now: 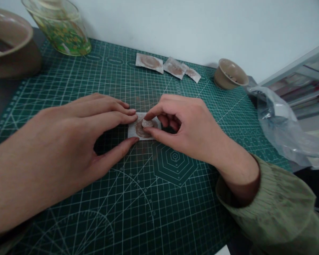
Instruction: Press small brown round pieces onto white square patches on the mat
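Note:
Between the thumb and forefinger of my right hand (186,124) is a small pale piece (147,123) with ring-like lines on its top. It rests on a small whitish sheet (133,132) that looks like sandpaper, marked with a brown circular smear. My left hand (87,131) lies low over the cutting mat, fingers stretched and thumb apart. Its fingertips touch the sheet's upper left part, and the thumb tip reaches the lower left edge. My right fingers cover the sheet's right side.
Under everything spreads a green cutting mat (117,216) with white grid lines. Three brown-smeared sheets (149,62) lie near the wall. A small tan bowl (228,75) stands back right, beside a clear plastic bag (279,120). At back left are a larger bowl (13,62) and a patterned glass container (66,35).

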Tool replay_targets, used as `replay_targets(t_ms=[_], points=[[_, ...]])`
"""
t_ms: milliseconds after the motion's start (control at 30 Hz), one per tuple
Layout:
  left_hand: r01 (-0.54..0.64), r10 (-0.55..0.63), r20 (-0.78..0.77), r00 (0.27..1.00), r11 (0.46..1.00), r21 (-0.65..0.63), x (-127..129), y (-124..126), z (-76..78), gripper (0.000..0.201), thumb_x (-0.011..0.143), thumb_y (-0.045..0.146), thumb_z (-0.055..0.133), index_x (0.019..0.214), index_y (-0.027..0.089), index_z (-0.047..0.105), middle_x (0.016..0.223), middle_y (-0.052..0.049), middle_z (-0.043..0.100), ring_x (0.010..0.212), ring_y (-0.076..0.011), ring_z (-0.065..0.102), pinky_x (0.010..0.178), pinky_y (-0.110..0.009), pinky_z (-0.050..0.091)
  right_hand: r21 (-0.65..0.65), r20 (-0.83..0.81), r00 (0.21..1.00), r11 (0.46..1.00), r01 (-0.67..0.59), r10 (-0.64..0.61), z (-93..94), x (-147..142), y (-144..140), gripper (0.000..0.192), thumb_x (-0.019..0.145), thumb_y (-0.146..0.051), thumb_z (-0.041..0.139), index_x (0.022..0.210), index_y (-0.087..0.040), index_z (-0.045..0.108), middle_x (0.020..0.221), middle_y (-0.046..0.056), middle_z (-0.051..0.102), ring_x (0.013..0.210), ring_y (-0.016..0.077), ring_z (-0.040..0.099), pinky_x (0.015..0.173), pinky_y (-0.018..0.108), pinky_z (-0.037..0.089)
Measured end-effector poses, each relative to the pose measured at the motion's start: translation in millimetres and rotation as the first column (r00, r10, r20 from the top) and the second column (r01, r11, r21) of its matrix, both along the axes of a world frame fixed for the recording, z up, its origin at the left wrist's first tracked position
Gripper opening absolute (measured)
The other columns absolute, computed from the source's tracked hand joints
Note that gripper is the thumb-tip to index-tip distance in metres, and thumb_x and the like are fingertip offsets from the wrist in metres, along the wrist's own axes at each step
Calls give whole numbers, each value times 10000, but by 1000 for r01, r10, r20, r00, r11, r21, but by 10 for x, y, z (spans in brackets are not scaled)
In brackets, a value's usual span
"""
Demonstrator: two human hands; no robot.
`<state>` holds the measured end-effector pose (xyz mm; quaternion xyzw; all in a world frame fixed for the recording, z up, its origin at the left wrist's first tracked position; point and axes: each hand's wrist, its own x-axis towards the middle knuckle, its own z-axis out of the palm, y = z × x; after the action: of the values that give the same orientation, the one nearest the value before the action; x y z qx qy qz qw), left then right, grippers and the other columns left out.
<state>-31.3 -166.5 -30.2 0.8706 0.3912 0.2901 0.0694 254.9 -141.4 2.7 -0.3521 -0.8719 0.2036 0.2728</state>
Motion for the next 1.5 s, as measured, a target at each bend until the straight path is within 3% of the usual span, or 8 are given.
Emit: replay_targets(t_ms=[100, 600, 933, 1167, 1367, 1500], points=[[2, -1, -57, 998, 999, 34, 4, 3, 14, 340, 1234, 592, 582, 1465, 428, 767, 1468, 83, 839, 1334, -292, 829, 1111, -508, 728, -7, -16, 1000, 1000, 1, -1, -4, -1, -3, 104, 1059, -220, 897, 1092, -127, 864, 916, 7, 741, 821, 160, 638, 803, 332, 507], [17, -14, -38, 999, 998, 64, 39, 11, 29, 327, 1245, 577, 557, 1432, 410, 766, 1448, 85, 851, 1323, -285, 842, 1118, -514, 747, -29, -20, 1000, 1000, 13, -13, -5, 10, 12, 152, 1081, -313, 883, 1069, -164, 852, 918, 11, 741, 801, 162, 614, 787, 348, 479], [9, -8, -47, 999, 999, 32, 66, 0, 91, 372, 1217, 589, 549, 1396, 394, 810, 1430, 51, 843, 1294, -313, 847, 1093, -558, 776, -51, -26, 999, 998, 25, -27, 13, -25, -14, 36, 1024, -220, 817, 1030, -187, 805, 915, 21, 734, 814, 182, 617, 774, 369, 472], [13, -12, -63, 998, 999, 30, 79, -4, 116, 402, 1225, 578, 523, 1407, 375, 819, 1397, 56, 846, 1302, -303, 842, 1112, -521, 764, -35, -5, 998, 998, 57, -57, 24, -41, -12, 38, 1005, -201, 832, 1012, -197, 795, 890, 7, 710, 828, 192, 646, 796, 372, 495], [6, -4, -57, 998, 999, 39, 53, -6, 79, 336, 1214, 549, 590, 1423, 393, 802, 1441, 55, 857, 1308, -306, 850, 1094, -516, 758, -48, 12, 1000, 999, 3, -2, 31, 14, -32, 34, 1037, -244, 811, 1038, -212, 803, 883, 3, 714, 795, 189, 632, 763, 371, 497], [-11, 13, -51, 999, 999, 39, 36, -4, 57, 355, 1210, 578, 584, 1434, 406, 799, 1448, 61, 855, 1308, -309, 856, 1066, -508, 764, -33, 22, 997, 996, 81, -81, 37, 2, 2, 54, 991, -206, 845, 1005, -225, 796, 856, -10, 684, 813, 193, 643, 798, 370, 515]])
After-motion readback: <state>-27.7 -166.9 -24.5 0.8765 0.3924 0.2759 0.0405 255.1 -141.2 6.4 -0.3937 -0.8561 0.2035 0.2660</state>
